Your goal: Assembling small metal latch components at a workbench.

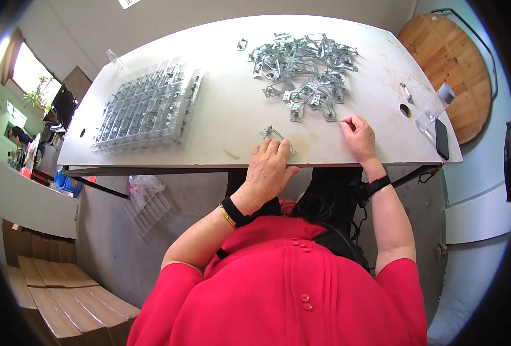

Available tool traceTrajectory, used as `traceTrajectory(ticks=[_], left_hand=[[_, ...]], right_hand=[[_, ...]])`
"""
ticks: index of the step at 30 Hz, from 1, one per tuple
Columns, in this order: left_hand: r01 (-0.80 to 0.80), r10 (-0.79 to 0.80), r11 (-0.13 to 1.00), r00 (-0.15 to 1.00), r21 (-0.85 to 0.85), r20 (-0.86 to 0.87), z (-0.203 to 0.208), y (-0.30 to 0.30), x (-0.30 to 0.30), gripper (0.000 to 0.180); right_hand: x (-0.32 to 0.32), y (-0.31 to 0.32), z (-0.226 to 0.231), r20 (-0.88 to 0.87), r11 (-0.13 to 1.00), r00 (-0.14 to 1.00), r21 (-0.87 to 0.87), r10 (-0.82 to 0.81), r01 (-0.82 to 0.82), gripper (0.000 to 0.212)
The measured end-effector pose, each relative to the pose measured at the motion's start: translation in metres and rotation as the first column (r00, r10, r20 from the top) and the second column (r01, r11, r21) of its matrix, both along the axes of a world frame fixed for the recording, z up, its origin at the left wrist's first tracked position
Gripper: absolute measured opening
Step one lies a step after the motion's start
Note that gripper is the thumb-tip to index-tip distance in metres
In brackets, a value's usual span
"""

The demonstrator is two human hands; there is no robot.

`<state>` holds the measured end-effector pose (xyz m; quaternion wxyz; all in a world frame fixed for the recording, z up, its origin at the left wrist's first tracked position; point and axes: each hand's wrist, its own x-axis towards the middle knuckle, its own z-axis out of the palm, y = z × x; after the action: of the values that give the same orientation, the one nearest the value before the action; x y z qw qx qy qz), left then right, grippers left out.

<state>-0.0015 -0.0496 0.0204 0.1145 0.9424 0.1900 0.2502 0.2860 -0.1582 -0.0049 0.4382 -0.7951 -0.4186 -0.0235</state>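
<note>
My left hand lies at the table's near edge, fingers stretched forward and thumb apart. Its fingertips rest at a small silvery metal bracket, partly covering it. To the right, my right hand is closed in a pinch, with its fingertips beside the lower right end of a heap of metal brackets. Whatever sits between those fingertips is too small to make out. One loose bracket lies left of the heap.
Stacked clear plastic trays filled with metal parts stand on the white table at left. At right are a dark phone, a clear container, a small metal piece and a hole. Cardboard boxes sit lower left.
</note>
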Motion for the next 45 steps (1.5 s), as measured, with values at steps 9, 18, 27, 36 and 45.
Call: traceTrajectory(ticks=[9,18,27,36,45], left_hand=[[0.096,-0.109,0.991,0.985,0.096,0.131,0.001,0.000,-0.002,0.036],[-0.106,0.210,0.959,0.888,-0.262,0.409,0.008,0.045,-0.016,0.020],[-0.156,0.317,0.888,0.890,-0.433,0.327,-0.003,0.062,-0.033,0.020],[-0.104,0.285,0.899,0.876,-0.425,0.389,-0.015,0.065,-0.024,0.026],[-0.098,0.292,0.874,0.889,-0.476,0.354,-0.007,0.064,-0.023,0.025]], right_hand=[[-0.009,-0.002,0.007,-0.054,0.999,0.998,0.030,-0.019,0.020,0.010],[-0.005,-0.002,0.006,-0.008,1.000,1.000,0.019,-0.012,0.012,0.009],[-0.008,-0.003,0.004,-0.060,1.000,0.998,0.016,-0.020,0.021,0.008],[-0.009,-0.010,0.012,-0.300,0.992,0.952,0.123,0.055,-0.018,0.005],[-0.100,0.037,0.062,-0.021,0.974,0.974,0.025,0.224,-0.223,0.010]])
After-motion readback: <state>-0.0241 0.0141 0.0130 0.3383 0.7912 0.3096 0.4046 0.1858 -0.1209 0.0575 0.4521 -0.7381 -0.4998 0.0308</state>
